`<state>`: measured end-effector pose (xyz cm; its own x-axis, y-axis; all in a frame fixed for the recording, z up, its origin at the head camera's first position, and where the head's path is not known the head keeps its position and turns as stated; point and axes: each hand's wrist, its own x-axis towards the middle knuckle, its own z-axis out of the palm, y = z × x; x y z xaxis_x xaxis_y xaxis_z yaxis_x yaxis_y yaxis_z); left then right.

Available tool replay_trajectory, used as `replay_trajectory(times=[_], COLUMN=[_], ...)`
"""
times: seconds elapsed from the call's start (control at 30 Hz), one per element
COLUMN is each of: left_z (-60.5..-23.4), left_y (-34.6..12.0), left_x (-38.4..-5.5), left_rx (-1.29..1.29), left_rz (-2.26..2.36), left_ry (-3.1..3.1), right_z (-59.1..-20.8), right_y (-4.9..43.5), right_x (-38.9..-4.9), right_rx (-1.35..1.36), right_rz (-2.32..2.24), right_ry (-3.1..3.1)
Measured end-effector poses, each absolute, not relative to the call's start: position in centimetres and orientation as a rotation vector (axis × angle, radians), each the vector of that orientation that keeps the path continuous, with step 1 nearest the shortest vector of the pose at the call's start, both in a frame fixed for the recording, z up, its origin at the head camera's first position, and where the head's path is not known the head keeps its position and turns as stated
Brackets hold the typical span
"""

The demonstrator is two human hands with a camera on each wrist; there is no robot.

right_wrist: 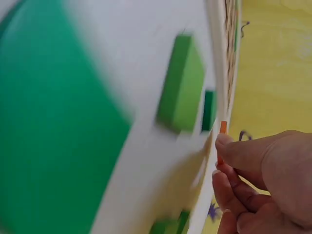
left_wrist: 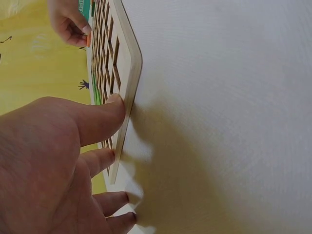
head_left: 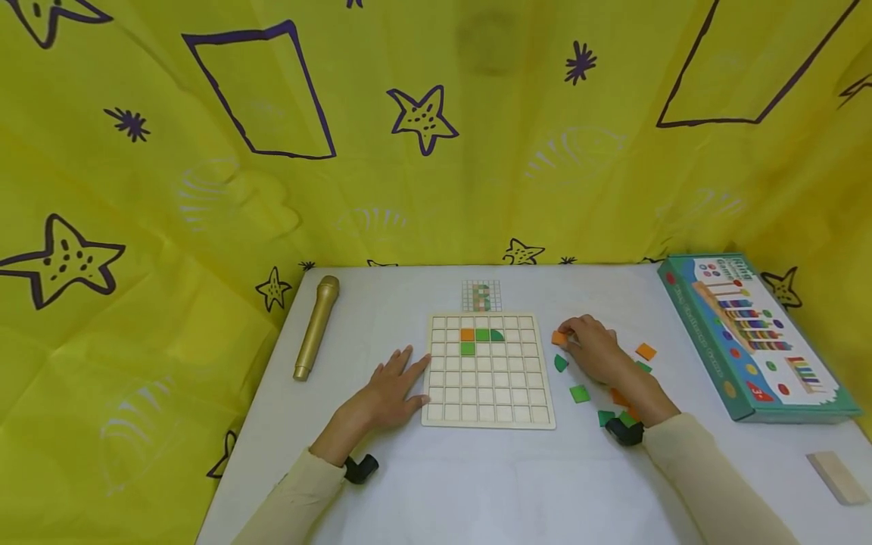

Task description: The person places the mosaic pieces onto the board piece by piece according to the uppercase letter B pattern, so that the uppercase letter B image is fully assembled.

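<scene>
Table (head_left: 443,488) bears the board (head_left: 485,378) towards its far edge; left hand (head_left: 390,393), fingers spread, touches the board's left edge, while right hand (head_left: 597,352), beyond its right edge, pinches an orange tile (head_left: 559,338). Light left-hand pressure and level lowering should seat it cleanly.

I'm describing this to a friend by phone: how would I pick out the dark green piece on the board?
On the white table lies a pale wooden grid board. Near its far edge, a row holds an orange square, a light green square and, at the right end, the dark green piece. Its curved side sets it apart: the others there are square.
</scene>
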<state>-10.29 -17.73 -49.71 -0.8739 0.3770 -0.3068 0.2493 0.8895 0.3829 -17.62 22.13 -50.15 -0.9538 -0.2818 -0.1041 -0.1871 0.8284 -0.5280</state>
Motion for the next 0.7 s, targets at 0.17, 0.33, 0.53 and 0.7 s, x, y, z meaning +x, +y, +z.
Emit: replay_trajectory(times=[0.17,0.33,0.53,0.7], left_z=[-49.5,-49.5,-49.4,-49.4], left_y=[-17.6,-17.6,-17.7,-17.7], left_x=[-10.3,-10.4,-10.3,-10.3], left_rx=[0.463,0.451,0.455,0.457], left_rz=[0.47,0.479,0.495,0.489], left_ry=[2.679,2.672,2.666,2.667], right_z=[-50.2,-50.5,-50.7,-50.6], right_y=[19.9,17.4,15.1,13.8], right_x=[-17.4,-16.9,-16.8,-17.0], right_rx=[-0.431,-0.53,-0.594,-0.674], right_rz=[-0.832,-0.861,-0.884,-0.843], right_ry=[2.81,2.781,2.758,2.823])
